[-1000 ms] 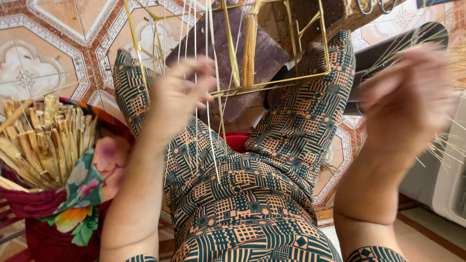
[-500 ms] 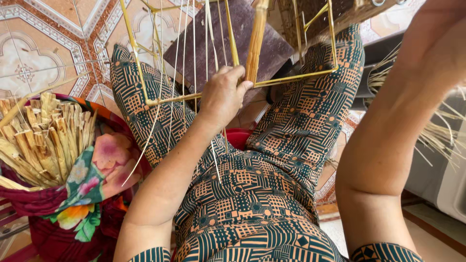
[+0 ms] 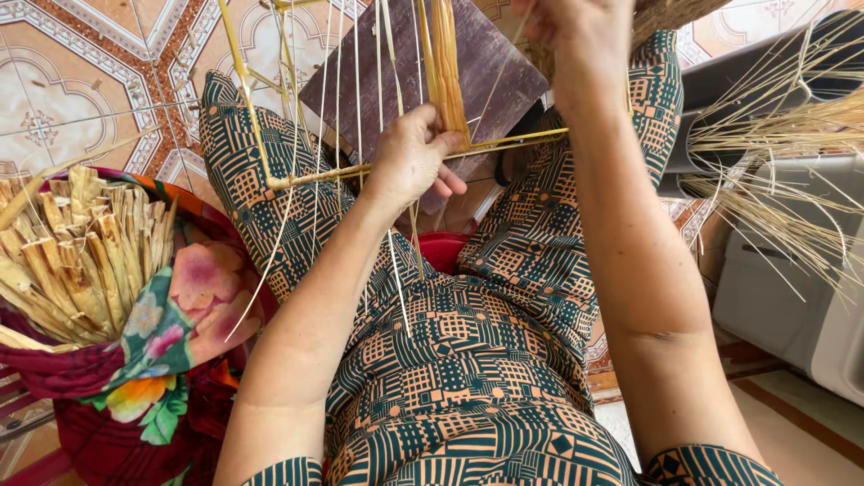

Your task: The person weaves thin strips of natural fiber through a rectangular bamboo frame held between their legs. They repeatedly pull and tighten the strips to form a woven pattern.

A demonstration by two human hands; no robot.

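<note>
The left hand pinches a bundle of upright straw strands against the yellow wire frame. The right hand, farther and higher, closes on strands at the top edge.

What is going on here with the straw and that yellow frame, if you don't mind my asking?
A seated person is working pale straw strands on a yellow wire frame above their knees. The left hand grips the frame's lower bar beside a bundled strand; the right hand is raised near the frame's top. A cloth-lined basket of cut stalks sits alongside.
</note>
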